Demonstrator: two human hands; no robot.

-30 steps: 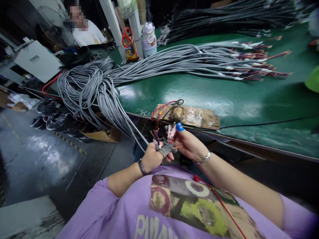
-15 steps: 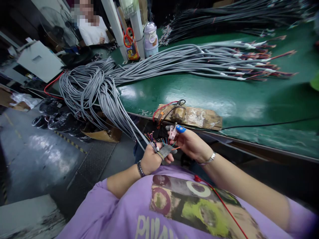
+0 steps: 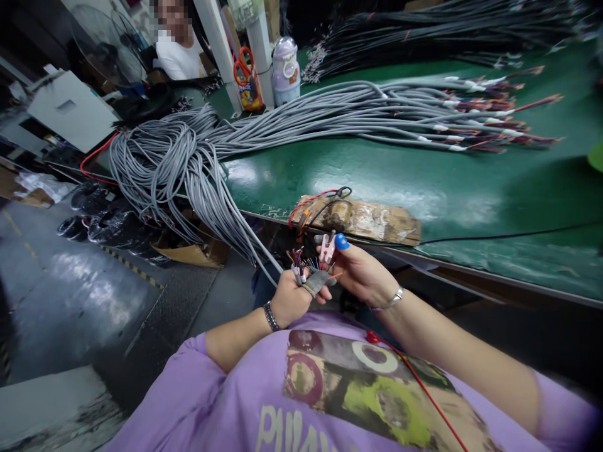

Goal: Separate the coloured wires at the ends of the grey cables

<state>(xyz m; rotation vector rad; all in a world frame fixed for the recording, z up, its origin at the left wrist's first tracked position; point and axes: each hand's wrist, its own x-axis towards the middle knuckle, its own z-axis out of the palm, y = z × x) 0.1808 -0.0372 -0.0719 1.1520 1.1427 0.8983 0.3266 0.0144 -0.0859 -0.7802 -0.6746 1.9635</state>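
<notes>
Closer in by a touch than half a second ago, the left hand (image 3: 291, 300) has edged toward the right hand (image 3: 362, 270), and the coloured wires (image 3: 296, 256) stand more upright, less splayed. It looks like a small adjustment, since nothing has been let go. The left is closed around the ends of the grey cables (image 3: 267, 263), a grey cover (image 3: 316, 284) on its thumb. The right's thumb, in a blue cap (image 3: 342, 242), seems pressed against a pink clip (image 3: 326, 248), pinching it just above the wires. Both hands are off the bench (image 3: 452, 188), near its edge, just this side of the board (image 3: 393, 225).
</notes>
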